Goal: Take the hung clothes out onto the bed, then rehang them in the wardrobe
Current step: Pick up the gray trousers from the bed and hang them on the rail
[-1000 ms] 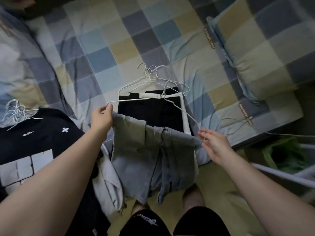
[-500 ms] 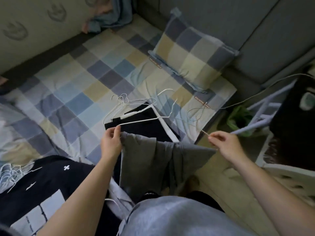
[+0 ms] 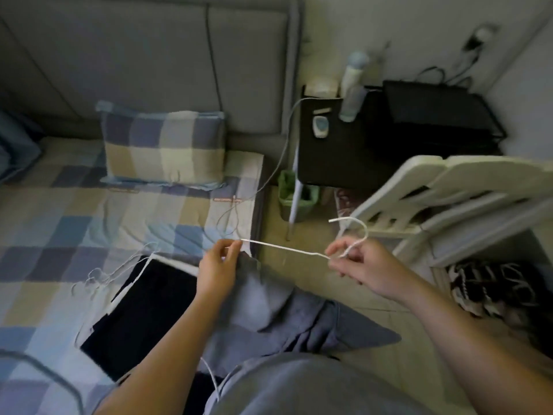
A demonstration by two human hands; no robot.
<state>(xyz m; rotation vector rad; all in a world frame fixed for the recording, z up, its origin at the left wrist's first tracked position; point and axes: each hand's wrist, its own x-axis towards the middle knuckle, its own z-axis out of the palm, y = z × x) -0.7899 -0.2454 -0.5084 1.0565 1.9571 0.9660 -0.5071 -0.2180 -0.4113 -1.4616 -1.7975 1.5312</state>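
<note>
My left hand (image 3: 216, 268) is pinched shut, thumb and forefinger closed on one end of a white wire hanger (image 3: 287, 249) and on the top edge of the grey garment (image 3: 269, 301) that droops from it. My right hand (image 3: 356, 262) is closed round the hanger's neck, just below the hook, which curls up above my knuckles. The hanger's bar runs nearly level between the two hands, above the edge of the bed (image 3: 59, 211) and the floor beside it.

I judge this to be the rehanging half of the job: one garment is up off the bed on its hanger, ready to be carried to the wardrobe. The next move calls for keeping the cloth seated on the wire while I turn, then freeing the hook end so it can catch a rail.

A dark garment (image 3: 143, 313) with a pale border lies flat on the bed just left of my left arm, with a tangle of thin wire hangers (image 3: 98, 277) at its top edge, so more is waiting.

The wardrobe is not in view. How the grey garment sits on the wire is hidden by my left hand and by blur; I cannot tell whether it is threaded or only draped. Its lower part runs under my own shirt at the bottom of the frame. How many hangers are in the tangle I cannot count.
</note>
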